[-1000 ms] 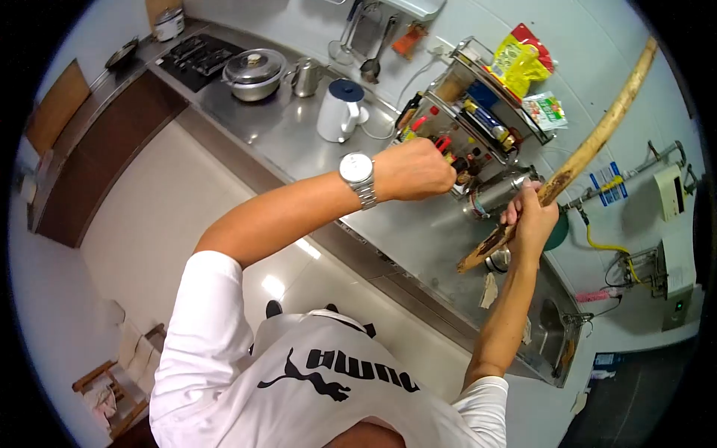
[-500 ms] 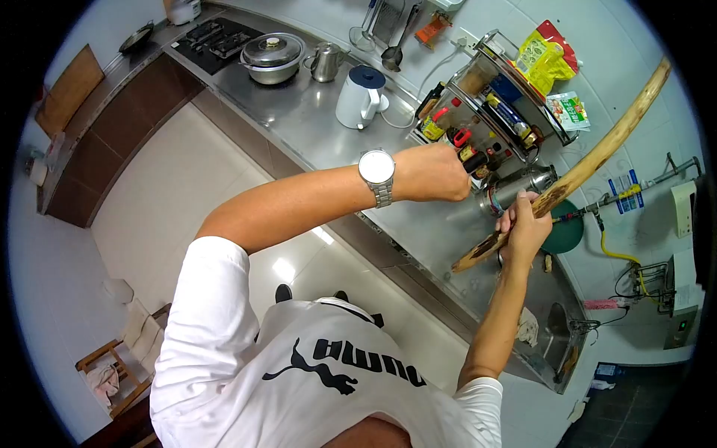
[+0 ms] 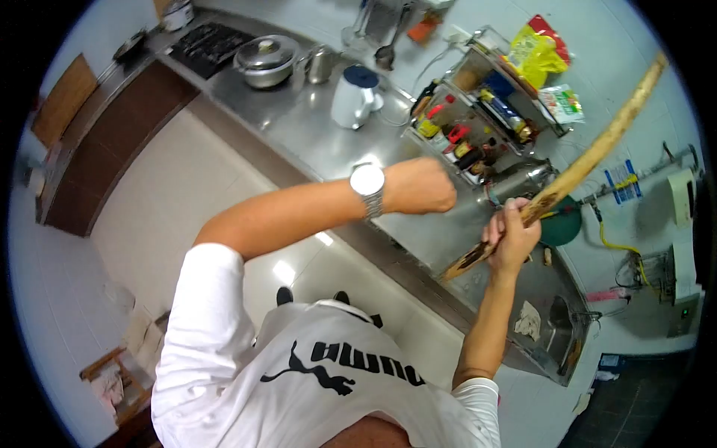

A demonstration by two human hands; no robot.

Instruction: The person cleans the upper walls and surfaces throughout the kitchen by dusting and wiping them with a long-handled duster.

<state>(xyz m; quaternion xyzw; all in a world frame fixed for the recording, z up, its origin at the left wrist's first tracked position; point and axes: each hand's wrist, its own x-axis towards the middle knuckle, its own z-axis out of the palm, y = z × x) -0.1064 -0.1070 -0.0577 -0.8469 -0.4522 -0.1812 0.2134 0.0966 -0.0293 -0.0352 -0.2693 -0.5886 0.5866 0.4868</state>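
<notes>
My right hand (image 3: 515, 237) is wrapped around a long, slightly bent wooden stick (image 3: 594, 155) near its lower end. The stick is pale and peeled, with dark patches close to my grip. It slants from above the counter's front edge up to the right, past the tiled wall. My left hand (image 3: 422, 185) is closed in a fist over the counter, apart from the stick, and nothing shows protruding from it. A metal watch (image 3: 367, 181) sits on that wrist.
Along the steel counter (image 3: 299, 131) stand a lidded pot (image 3: 267, 61), a metal pitcher (image 3: 320, 63), a white kettle (image 3: 351, 103) and a rack (image 3: 489, 93) of bottles. A metal canister (image 3: 526, 179) and green round object (image 3: 564, 224) lie behind the stick. The sink (image 3: 556, 328) is at right.
Both hands have shifted slightly left in view, and the stick with them. Its lower end sits a little lower and farther left. The left fist stays closed.
</notes>
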